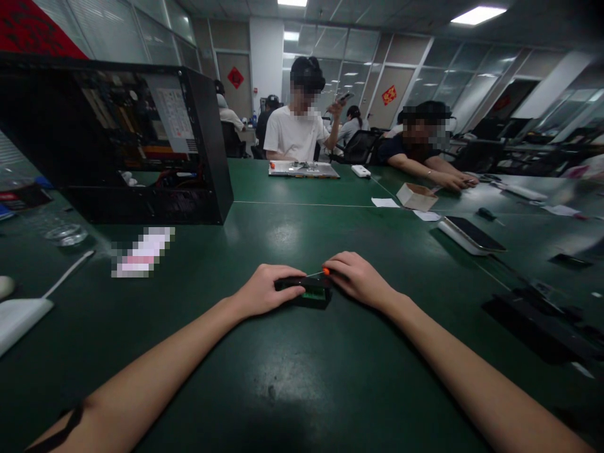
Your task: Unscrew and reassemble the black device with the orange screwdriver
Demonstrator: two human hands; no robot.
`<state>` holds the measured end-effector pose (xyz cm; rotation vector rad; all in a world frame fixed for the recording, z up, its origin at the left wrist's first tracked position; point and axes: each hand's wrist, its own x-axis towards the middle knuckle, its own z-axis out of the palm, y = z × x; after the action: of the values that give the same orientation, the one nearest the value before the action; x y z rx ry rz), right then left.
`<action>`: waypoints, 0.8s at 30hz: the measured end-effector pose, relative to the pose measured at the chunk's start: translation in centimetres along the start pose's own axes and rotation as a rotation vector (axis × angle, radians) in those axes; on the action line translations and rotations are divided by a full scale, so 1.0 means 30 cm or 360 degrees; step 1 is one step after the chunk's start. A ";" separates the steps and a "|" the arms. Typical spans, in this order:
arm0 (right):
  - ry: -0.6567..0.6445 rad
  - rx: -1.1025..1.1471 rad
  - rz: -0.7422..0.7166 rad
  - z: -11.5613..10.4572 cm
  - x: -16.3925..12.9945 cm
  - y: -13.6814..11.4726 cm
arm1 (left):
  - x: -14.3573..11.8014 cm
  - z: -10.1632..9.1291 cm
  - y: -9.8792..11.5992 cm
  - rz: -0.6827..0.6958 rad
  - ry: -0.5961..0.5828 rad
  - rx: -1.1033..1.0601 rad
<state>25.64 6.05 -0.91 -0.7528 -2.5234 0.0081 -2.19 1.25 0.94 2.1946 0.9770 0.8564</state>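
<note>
Resting low in the middle of the frame, the left hand (262,290) lies curled over the left end of a small black device (307,291), its fingers closed on the casing and pressing it to the green table (292,390). The right hand (359,278) sits just beside the device's right end, fingers pinched shut around a thin screwdriver (323,272) with an orange tip at the grip, whose fine shaft slants left over the top of the device. A green patch shows on the device's near side. The table is a dark green mat, dull with soft glare from the ceiling lights, running to the far end of the room. At upper left stands an open black computer case (127,135) with its boards and wires showing. A white cable (66,272) and a white pad (19,318) lie at the left edge. To the right of centre rest a phone (472,234), a small cardboard box (416,196) and paper slips (384,202); black parts (538,318) lie at the right edge. Across the table sit two people, one in a white shirt (295,132), with a metal tray (303,168) before them. Glass partitions and red wall decorations (235,77) close the room behind.
</note>
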 end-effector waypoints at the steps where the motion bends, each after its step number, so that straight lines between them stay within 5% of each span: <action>1: -0.0003 -0.0003 0.0035 -0.004 -0.005 0.007 | 0.000 0.001 0.000 -0.0019 0.0020 -0.0023; 9: -0.0113 -0.0030 0.0321 0.000 -0.016 0.036 | 0.011 -0.013 -0.045 -0.0412 0.0598 -0.0328; 18: -0.0087 0.0026 0.0357 0.005 0.005 0.005 | 0.014 -0.048 -0.101 -0.0459 0.0504 0.0214; 24: 0.0000 0.0228 0.0173 -0.022 0.031 -0.102 | 0.011 -0.055 -0.130 -0.0336 0.0351 0.0652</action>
<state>23.72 3.85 0.55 -0.8301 -2.4482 0.2234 -4.86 4.10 -0.72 2.3007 1.5807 0.8699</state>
